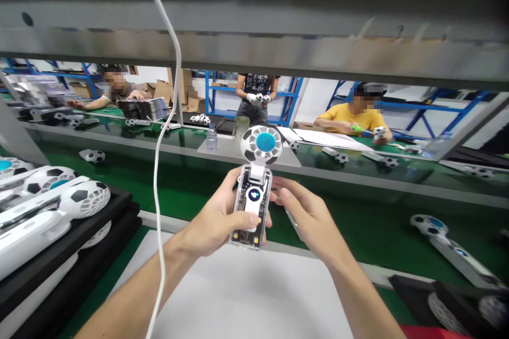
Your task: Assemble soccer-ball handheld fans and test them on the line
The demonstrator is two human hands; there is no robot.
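A handheld fan [261, 145] with a soccer-ball head, a blue centre disc and a clear-cased body stands upright in front of me. My left hand [217, 217] is wrapped round its body, the thumb pressing on the front below a small round lit display [254, 195]. My right hand [312, 209] is at the body's right side, thumb and fingers drawn together; what they grip is hidden. A pale narrow strip [294, 224] shows just under that hand. White sheeting [254, 291] covers the bench below both hands.
Black trays [119, 204] with more soccer-ball fans are stacked at left. A white cable [157, 180] hangs across my left forearm. Another fan [457, 254] lies at right. Beyond the green conveyor [358, 196], several people work near a water bottle [212, 139].
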